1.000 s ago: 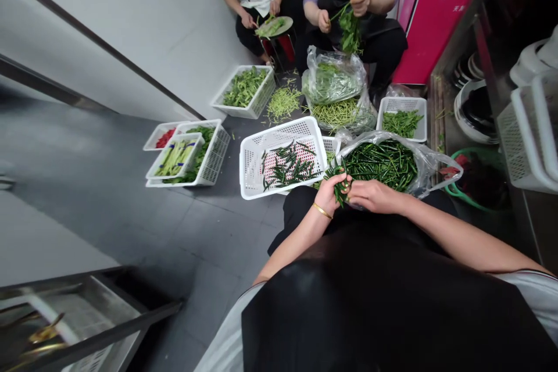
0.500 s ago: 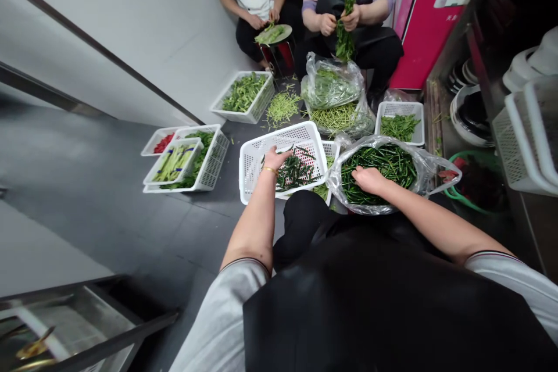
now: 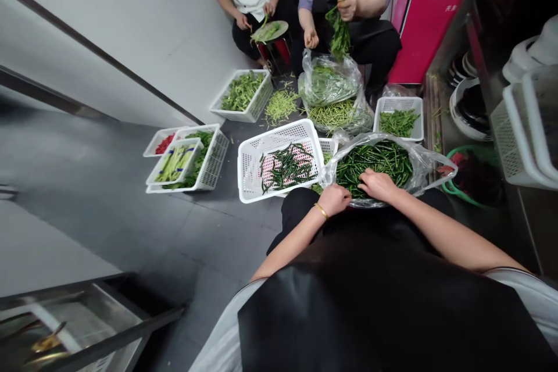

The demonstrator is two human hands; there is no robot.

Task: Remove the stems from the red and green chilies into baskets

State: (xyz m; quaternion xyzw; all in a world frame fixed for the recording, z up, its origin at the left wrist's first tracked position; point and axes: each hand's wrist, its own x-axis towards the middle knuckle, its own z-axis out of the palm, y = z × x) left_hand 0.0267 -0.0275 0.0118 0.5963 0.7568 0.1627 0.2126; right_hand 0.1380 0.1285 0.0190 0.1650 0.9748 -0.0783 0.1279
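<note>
A clear plastic bag (image 3: 421, 165) full of long dark green stalks (image 3: 387, 157) lies open at my knees. My left hand (image 3: 335, 200), with a gold bracelet at the wrist, is at the bag's near left edge, its fingers closed; what they grip is too small to name. Over the stalks, my right hand (image 3: 378, 184) has its fingers pressed together, and what is between them cannot be made out. Left of the bag, a white perforated basket (image 3: 250, 165) holds short dark green pieces (image 3: 290, 167).
Ahead, two seated people handle greens, one at a small round stool (image 3: 279, 30). Bagged greens (image 3: 329, 90) lie before them. White baskets (image 3: 211, 163) of vegetables stand left, another basket (image 3: 421, 122) right. A green basket (image 3: 453, 189) and shelving with tubs stand at far right.
My left hand has moved right from above the white basket to the bag and its fingers have closed. My right hand has shifted slightly right. One person's hand ahead has dropped away from the greens.
</note>
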